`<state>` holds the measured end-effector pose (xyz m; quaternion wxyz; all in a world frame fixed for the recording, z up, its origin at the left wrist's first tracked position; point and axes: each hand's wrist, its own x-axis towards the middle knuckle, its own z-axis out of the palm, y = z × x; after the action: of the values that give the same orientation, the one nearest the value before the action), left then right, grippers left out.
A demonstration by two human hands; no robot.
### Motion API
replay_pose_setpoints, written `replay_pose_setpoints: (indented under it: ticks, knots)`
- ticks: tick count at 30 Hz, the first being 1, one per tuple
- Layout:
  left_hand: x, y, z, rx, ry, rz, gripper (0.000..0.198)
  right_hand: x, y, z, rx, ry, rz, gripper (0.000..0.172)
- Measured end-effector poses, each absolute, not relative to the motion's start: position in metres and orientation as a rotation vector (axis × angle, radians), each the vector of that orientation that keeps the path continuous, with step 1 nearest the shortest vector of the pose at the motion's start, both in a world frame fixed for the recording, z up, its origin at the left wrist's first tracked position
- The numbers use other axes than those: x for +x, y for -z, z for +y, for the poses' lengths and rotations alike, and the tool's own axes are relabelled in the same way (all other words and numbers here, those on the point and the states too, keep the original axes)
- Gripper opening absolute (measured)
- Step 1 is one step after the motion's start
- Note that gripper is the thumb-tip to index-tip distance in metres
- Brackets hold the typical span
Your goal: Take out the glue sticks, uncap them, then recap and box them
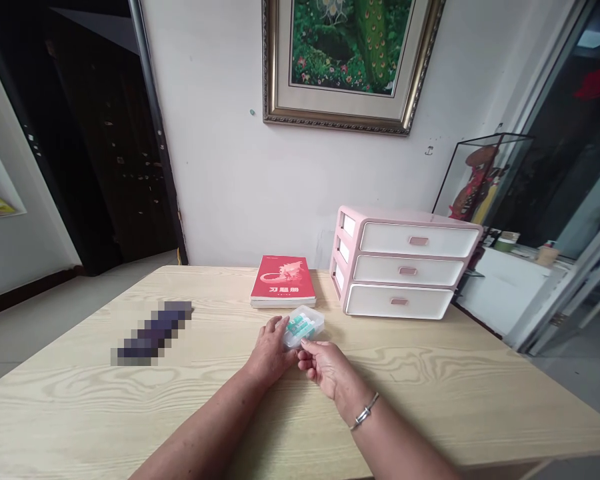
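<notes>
A small clear plastic box (pixel 317 316) with teal-and-white pieces (pixel 301 327) in it is at the middle of the table, just in front of the red book. The pieces look like short sticks or batteries, too small to name surely. My left hand (pixel 271 350) grips the box along its left side, thumb toward me. My right hand (pixel 325 365), a silver bracelet (pixel 364 417) on its wrist, has its thumb and curled fingers pinched at the box's near edge. The fingertips partly hide that edge.
Behind the box lies a red book (pixel 283 277) on the wooden table (pixel 405 387). A pink-and-white drawer unit (pixel 405 260) with three drawers stands to its right. On the left is a dark pixelated object (pixel 153 333). A framed picture (pixel 340 113) hangs on the wall.
</notes>
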<state>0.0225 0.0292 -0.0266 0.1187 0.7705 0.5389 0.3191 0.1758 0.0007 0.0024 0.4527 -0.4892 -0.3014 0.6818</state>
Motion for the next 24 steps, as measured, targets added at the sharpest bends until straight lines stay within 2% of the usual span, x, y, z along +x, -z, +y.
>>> replay_pose_setpoints:
  ticks: [14,24]
  knots:
    - [0.036,0.025,0.025,2.260,-0.870,1.678,0.076,0.176,0.000,0.001,-1.170,-1.595,-0.662,0.026]
    - [0.032,0.029,0.027,2.280,-1.055,1.601,0.073,0.173,-0.002,-0.004,-1.186,-1.585,-0.708,0.025]
